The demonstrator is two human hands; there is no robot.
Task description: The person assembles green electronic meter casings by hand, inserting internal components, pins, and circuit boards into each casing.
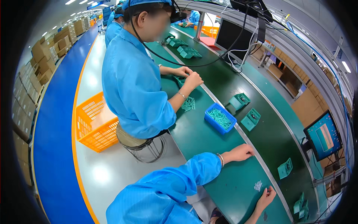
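My left hand (240, 152) rests on the green bench beside the metal rail, its fingers curled together; what they hold, if anything, is hidden. Lower down, my right hand (265, 199) has thumb and fingers drawn close together at the rail; anything between them is too small to make out. A small pile of clear, whitish parts (258, 185) lies on the bench just beside the right fingertips. Ahead of my left hand stands a blue bin (220, 118) filled with small green sticks. Across the rail, a green plastic housing (285, 168) sits on the dark conveyor.
Further green housings (251, 119) are spaced along the conveyor. At the left a co-worker (136, 82) handles a green part beside loose green sticks (188, 104). An orange crate (97, 123) and a round stool (143, 143) stand on the floor. A monitor (323, 136) is at the right.
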